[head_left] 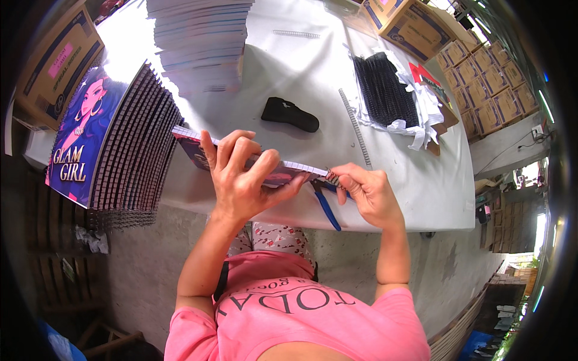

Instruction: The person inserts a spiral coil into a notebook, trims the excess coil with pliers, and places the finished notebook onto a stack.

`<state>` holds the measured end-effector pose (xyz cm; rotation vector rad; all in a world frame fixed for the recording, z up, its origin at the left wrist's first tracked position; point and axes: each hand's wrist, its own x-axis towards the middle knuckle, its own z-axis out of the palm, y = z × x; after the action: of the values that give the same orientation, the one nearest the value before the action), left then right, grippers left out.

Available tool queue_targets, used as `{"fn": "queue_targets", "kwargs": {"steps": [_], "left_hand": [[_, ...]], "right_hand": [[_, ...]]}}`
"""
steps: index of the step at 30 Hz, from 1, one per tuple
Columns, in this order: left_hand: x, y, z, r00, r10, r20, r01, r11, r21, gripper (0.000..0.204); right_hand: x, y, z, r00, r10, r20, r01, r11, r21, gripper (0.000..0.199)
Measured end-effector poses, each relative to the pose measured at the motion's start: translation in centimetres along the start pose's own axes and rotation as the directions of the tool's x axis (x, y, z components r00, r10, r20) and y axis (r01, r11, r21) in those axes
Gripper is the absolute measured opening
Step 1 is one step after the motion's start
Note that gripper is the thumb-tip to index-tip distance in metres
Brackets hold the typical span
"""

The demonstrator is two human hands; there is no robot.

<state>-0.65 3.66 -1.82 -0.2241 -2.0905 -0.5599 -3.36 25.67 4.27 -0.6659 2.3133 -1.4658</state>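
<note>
A notebook (304,168) is held on edge over the table's front, its white page edge facing up and part of a coloured cover showing. My left hand (238,177) grips it around the middle, thumb below and fingers spread over the top. At its right end, my right hand (372,195) pinches the corner, where a short dark run of binding wire (332,177) shows; the fingertips partly hide it. Just below lies a pair of blue-handled pliers (327,209), its jaws partly covered by the notebook. Beyond my hands rests a black oblong object (290,114) of unclear kind.
Wire-bound notebooks (135,141) are piled at the left, beside a tall stack of page blocks (198,45). Black binding wires (385,90) lie bundled on white paper at the right. Loose wire strips (355,127) lie on the white-covered table (421,192). Cardboard boxes (484,81) stand behind.
</note>
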Motion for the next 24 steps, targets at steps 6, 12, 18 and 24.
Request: {"fn": "queue_targets", "kwargs": {"steps": [6, 12, 18, 24], "left_hand": [[0.0, 0.3, 0.2, 1.000, -0.022, -0.016, 0.022, 1.000, -0.013, 0.042], [0.0, 0.1, -0.1, 0.999, -0.032, 0.020, 0.033, 0.998, -0.047, 0.046], [0.2, -0.5, -0.8, 0.999, 0.037, 0.001, -0.036, 0.989, -0.146, 0.050], [0.1, 0.2, -1.0, 0.998, -0.026, 0.060, 0.030, 0.997, -0.077, 0.052]], "right_hand": [[0.5, 0.4, 1.2, 0.933, -0.341, -0.115, 0.307, 0.921, -0.239, 0.023], [2.1, 0.9, -1.4, 0.940, -0.156, 0.303, 0.147, 0.988, 0.053, 0.034], [11.8, 6.1, 0.0, 0.935, -0.308, 0.176, 0.345, 0.672, -0.655, 0.035], [13.2, 7.5, 1.0, 0.990, -0.143, 0.022, 0.140, 0.906, -0.400, 0.035]]}}
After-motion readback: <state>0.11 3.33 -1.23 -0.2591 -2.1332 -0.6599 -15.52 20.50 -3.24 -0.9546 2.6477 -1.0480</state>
